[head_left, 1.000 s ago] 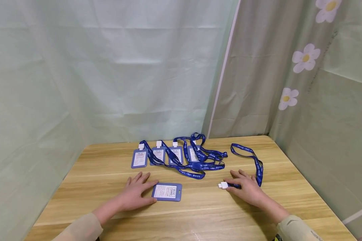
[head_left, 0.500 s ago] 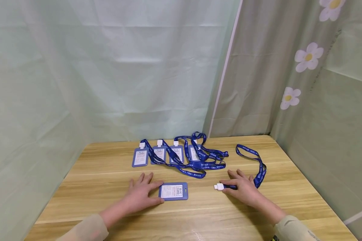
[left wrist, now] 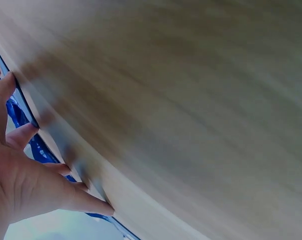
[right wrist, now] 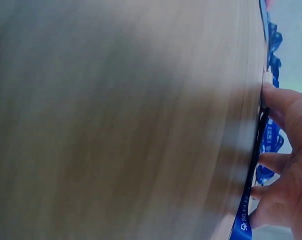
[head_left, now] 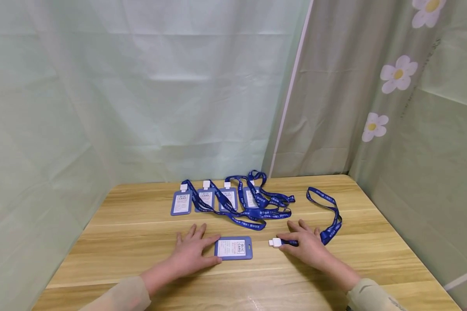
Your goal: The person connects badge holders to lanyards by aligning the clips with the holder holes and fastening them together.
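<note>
A blue card holder (head_left: 233, 248) with a white ID card in it lies flat on the wooden table, its slotted end pointing right. My left hand (head_left: 192, 252) holds its left end, thumb at the near edge and index finger at the far edge, other fingers spread on the table. To the right, my right hand (head_left: 305, 246) pinches a blue lanyard just behind its white clip (head_left: 275, 242). The clip faces the slot across a short gap. From that hand the lanyard strap (head_left: 331, 231) loops back to the right. In the left wrist view, fingertips (left wrist: 110, 209) touch the tabletop.
Behind the hands, several blue card holders (head_left: 181, 203) with white clips stand in a row near the table's far edge. Their blue straps (head_left: 253, 214) lie tangled over them to the right. Curtains (head_left: 194, 95) surround the wooden table (head_left: 113, 242) at the back and sides.
My left hand has slid the card holder to the right. My right hand has drawn the clip and lanyard to the left, narrowing the gap between them.
</note>
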Demonstrator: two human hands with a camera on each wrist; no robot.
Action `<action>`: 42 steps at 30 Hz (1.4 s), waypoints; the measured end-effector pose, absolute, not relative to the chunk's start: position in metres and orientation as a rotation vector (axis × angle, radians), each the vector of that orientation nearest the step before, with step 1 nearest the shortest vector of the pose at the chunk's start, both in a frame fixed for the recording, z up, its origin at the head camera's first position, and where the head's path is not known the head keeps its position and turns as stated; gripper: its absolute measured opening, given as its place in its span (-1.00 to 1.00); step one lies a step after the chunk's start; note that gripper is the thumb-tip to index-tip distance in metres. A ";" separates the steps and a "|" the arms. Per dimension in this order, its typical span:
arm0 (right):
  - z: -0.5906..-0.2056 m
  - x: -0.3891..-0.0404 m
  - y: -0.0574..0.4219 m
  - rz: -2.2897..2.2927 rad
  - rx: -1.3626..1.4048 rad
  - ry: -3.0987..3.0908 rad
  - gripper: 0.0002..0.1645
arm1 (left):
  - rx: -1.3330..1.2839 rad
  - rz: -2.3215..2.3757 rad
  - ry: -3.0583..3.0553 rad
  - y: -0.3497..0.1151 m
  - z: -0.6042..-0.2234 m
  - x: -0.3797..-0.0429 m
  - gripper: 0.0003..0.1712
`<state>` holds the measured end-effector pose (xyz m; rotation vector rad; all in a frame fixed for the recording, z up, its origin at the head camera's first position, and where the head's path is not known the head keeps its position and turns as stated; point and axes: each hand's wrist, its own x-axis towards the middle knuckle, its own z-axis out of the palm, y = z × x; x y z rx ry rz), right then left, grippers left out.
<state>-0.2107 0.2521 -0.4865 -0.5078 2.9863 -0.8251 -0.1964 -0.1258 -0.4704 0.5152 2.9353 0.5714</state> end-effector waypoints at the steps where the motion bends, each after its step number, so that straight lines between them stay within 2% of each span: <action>1: -0.487 -0.211 0.250 -0.827 -0.510 2.986 -0.60 | 0.517 0.571 2.938 -0.124 -0.471 -0.196 -0.16; 20: -0.490 -0.207 0.227 -0.853 -0.527 2.979 -0.55 | 0.537 0.559 2.967 -0.105 -0.477 -0.195 -0.11; 28: -0.491 -0.208 0.225 -0.915 -0.500 2.988 -0.65 | 0.543 0.559 2.966 -0.106 -0.475 -0.195 -0.16; 42: -0.492 -0.208 0.225 -0.929 -0.516 2.982 -0.66 | 0.536 0.548 2.975 -0.104 -0.477 -0.196 -0.21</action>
